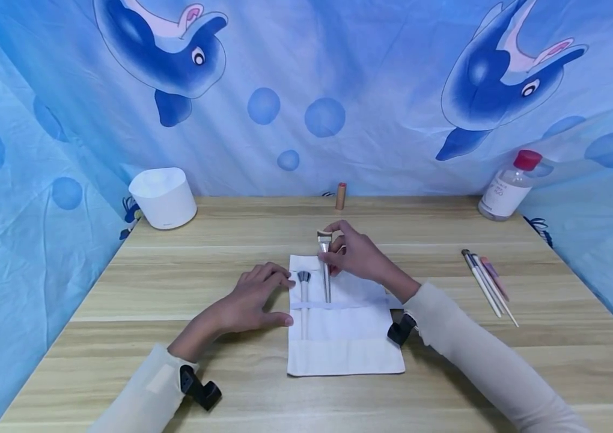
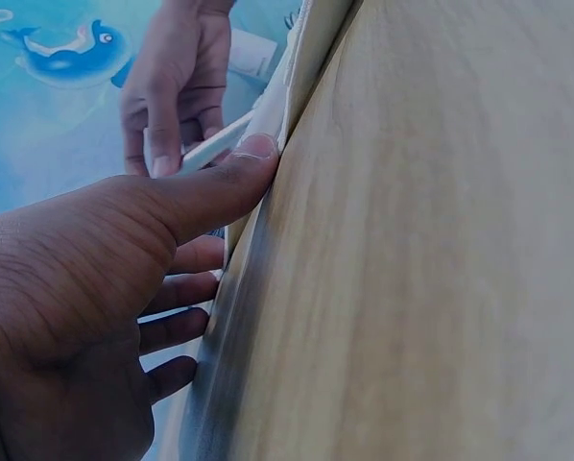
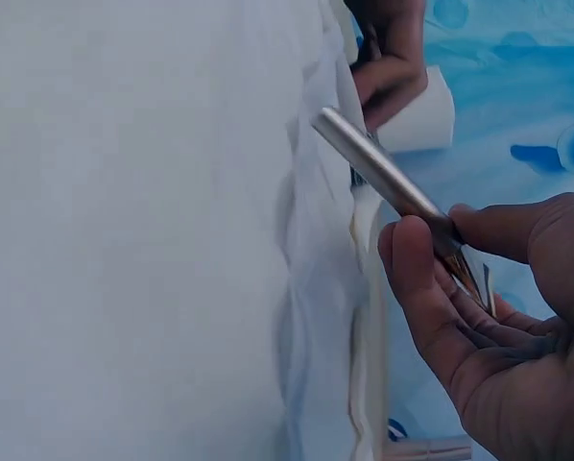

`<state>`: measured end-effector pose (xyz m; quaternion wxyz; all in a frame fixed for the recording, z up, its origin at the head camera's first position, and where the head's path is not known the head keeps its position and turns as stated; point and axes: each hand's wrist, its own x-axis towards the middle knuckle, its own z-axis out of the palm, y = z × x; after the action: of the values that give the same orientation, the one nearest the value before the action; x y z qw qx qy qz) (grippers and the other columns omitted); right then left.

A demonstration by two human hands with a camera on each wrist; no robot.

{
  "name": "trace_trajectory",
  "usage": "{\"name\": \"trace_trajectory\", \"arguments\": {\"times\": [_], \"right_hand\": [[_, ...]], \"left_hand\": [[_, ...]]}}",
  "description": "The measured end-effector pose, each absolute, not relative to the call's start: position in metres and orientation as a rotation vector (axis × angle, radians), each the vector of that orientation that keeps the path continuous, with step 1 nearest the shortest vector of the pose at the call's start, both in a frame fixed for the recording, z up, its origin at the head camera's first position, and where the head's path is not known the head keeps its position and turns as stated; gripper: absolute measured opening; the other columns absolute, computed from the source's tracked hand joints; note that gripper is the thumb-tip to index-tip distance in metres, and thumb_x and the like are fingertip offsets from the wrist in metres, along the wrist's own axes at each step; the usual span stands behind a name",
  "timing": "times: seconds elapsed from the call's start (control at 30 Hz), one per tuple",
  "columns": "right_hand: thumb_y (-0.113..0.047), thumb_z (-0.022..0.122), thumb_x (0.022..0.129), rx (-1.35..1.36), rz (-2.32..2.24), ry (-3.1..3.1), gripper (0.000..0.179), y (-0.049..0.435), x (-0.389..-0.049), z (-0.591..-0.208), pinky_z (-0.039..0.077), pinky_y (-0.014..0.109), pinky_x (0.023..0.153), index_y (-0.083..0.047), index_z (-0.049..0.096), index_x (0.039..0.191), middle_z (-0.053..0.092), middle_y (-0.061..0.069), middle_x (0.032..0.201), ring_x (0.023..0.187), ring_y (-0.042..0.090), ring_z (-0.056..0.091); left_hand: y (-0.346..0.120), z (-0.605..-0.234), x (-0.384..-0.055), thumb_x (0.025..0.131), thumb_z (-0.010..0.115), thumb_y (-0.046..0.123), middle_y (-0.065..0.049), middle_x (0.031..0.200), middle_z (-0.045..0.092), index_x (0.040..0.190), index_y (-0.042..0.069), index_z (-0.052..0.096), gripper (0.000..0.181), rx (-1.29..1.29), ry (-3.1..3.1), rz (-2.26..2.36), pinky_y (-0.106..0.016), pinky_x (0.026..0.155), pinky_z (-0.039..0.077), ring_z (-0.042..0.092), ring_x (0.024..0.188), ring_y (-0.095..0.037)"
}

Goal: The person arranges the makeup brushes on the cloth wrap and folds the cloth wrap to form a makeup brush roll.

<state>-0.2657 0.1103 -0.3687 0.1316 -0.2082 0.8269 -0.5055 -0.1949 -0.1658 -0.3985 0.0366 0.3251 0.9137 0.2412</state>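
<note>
A white cloth brush roll (image 1: 347,356) with sewn pockets lies flat on the table. My right hand (image 1: 359,255) pinches a silver makeup brush (image 1: 326,285) between thumb and fingers near its head, bristles up. The handle's lower end points down at the pocket edge; in the right wrist view the silver handle (image 3: 369,158) slants over the cloth's folded edge. A second brush with a pale handle and dark bristles (image 1: 304,278) sits in the leftmost pocket. My left hand (image 1: 249,300) rests at the roll's left edge, fingers spread, with the thumb (image 2: 234,182) touching the cloth.
Several slim brushes (image 1: 482,279) and a pink-ended stick (image 1: 494,278) lie at the right. A white cup-like container (image 1: 164,201) stands back left, a small copper-coloured tube (image 1: 341,196) back centre, and a red-capped clear bottle (image 1: 506,189) back right. A blue dolphin-print curtain (image 1: 306,72) hangs behind.
</note>
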Motion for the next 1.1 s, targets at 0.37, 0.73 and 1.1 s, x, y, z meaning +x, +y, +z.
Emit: {"name": "trace_trajectory", "arguments": {"times": [0.37, 0.73, 1.1], "right_hand": [[-0.019, 0.063, 0.101, -0.474, -1.516, 2.205, 0.042, 0.109, -0.245, -0.376, 0.058, 0.041, 0.07, -0.01, 0.043, 0.136, 0.071, 0.016, 0.093, 0.074, 0.032, 0.072], [-0.006, 0.051, 0.104, -0.694, -1.339, 2.211, 0.017, 0.122, -0.234, -0.376, 0.056, 0.037, 0.073, 0.003, 0.063, 0.112, 0.067, 0.015, 0.09, 0.079, 0.026, 0.068], [-0.014, 0.057, 0.103, -0.913, -0.916, 2.736, 0.024, 0.16, -0.227, -0.362, 0.05, 0.032, 0.068, -0.006, 0.064, 0.124, 0.063, 0.002, 0.106, 0.083, 0.014, 0.058]], "left_hand": [[-0.165, -0.398, -0.196, 0.084, 0.078, 0.052, -0.003, 0.145, 0.042, 0.132, 0.017, 0.059, 0.063, 0.982, 2.809, 0.737, -0.053, 0.105, 0.028, 0.033, 0.137, -0.026], [-0.165, -0.398, -0.196, 0.084, 0.077, 0.051, -0.005, 0.146, 0.042, 0.134, 0.015, 0.058, 0.065, 0.99, 2.804, 0.735, -0.053, 0.105, 0.027, 0.032, 0.138, -0.027], [-0.165, -0.397, -0.193, 0.086, 0.077, 0.05, -0.007, 0.145, 0.043, 0.133, 0.012, 0.058, 0.064, 1.026, 2.798, 0.759, -0.057, 0.104, 0.027, 0.033, 0.138, -0.031]]}}
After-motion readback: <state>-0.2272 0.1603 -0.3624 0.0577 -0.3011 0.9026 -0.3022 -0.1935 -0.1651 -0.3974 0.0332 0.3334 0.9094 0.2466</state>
